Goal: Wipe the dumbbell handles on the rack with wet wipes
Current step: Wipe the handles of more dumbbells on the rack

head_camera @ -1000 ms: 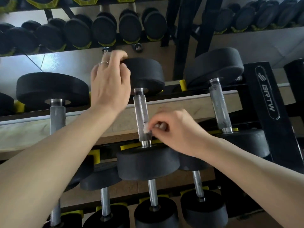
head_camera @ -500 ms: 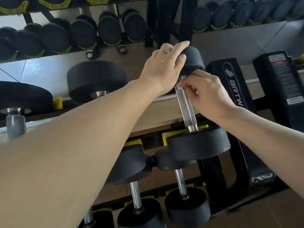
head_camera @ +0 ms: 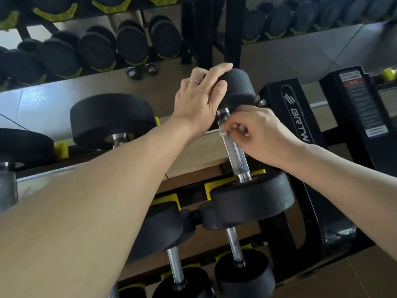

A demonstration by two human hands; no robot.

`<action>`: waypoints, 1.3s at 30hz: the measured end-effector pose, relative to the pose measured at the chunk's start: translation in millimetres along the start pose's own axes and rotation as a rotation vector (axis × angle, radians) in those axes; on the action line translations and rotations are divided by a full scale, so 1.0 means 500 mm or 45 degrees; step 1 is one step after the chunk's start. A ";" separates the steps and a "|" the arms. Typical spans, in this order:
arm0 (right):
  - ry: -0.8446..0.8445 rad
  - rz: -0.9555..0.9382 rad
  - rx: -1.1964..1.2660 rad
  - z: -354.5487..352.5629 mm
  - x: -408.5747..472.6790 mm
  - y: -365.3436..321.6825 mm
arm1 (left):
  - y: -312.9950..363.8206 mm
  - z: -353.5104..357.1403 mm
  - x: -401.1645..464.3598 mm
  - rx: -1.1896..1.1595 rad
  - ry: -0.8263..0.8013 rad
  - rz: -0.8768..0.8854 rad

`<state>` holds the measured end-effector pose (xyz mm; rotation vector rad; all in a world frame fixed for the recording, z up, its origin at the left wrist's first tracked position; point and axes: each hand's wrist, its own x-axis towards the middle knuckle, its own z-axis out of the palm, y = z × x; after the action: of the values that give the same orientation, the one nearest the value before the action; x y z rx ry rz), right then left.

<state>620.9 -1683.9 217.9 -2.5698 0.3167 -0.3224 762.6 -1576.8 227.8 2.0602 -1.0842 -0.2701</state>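
A black dumbbell lies on the rack's upper tier with its knurled steel handle (head_camera: 235, 155) running toward me. My left hand (head_camera: 202, 97) grips the far head (head_camera: 238, 87) of this dumbbell, fingers curled over its top. My right hand (head_camera: 255, 130) pinches a small wet wipe (head_camera: 223, 131) against the upper part of the handle, just below the far head. The near head (head_camera: 251, 201) sits in a yellow cradle (head_camera: 209, 189).
The black rack upright (head_camera: 298, 117) with white lettering stands right of the dumbbell. A larger dumbbell (head_camera: 111, 119) rests to the left on the same tier. Several smaller dumbbells (head_camera: 234, 246) lie on the tier below. A mirror (head_camera: 64, 97) behind reflects more dumbbells.
Both hands shifted from the middle dumbbell to the one at the rack's right end. My right hand now sits slightly lower on its handle than half a second ago.
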 end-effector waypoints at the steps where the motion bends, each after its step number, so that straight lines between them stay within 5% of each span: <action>1: -0.081 -0.011 0.003 -0.003 -0.024 -0.001 | -0.002 0.002 -0.002 0.014 0.013 0.012; 5: -0.364 0.083 0.025 -0.037 -0.064 -0.012 | -0.011 0.011 -0.002 0.063 0.095 0.071; 9: -0.001 0.054 0.011 -0.023 -0.001 -0.016 | -0.018 0.015 0.000 0.039 0.139 0.094; 11: -0.001 0.020 -0.011 -0.006 -0.005 -0.016 | -0.023 0.018 0.001 0.054 0.143 0.114; 17: -0.468 0.084 0.078 -0.041 -0.058 -0.016 | -0.020 0.027 -0.002 0.063 0.202 0.112; 21: -0.180 -0.025 0.048 -0.024 -0.015 -0.020 | -0.025 0.034 0.000 0.108 0.273 0.141; 27: -0.698 -0.095 -0.028 -0.032 -0.039 -0.006 | -0.018 0.038 0.003 0.114 0.283 0.096; 32: -0.209 -0.133 0.065 -0.033 -0.013 0.007 | -0.026 0.041 0.002 0.131 0.319 0.099; 37: -0.528 -0.188 0.098 -0.044 -0.054 0.034 | -0.022 0.044 0.001 0.134 0.327 0.095; 39: -0.304 -0.154 0.137 -0.054 -0.034 0.037 | -0.023 0.045 0.002 0.142 0.331 0.100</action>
<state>594.2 -1707.4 227.6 -2.4926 0.0544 -0.0708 759.1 -1586.1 204.3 2.0755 -1.0353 0.0986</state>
